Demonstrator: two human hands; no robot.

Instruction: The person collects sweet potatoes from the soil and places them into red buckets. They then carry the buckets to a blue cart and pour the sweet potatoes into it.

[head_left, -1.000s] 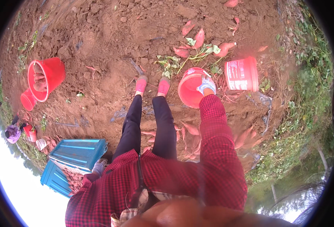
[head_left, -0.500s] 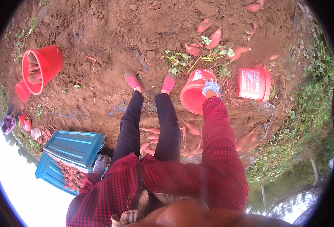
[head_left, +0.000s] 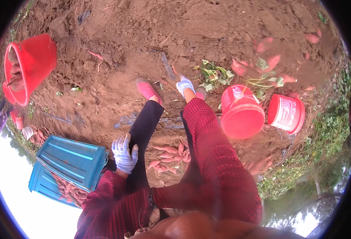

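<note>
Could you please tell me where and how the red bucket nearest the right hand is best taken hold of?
Probably by the rim of the red bucket, coming from the near side with the right hand: its wide end opens toward that side, so the hand could likely hook over the edge.

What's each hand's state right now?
Left hand: open, nothing visibly held.
Right hand: near the right shoe; can't tell if open or closed.
</note>
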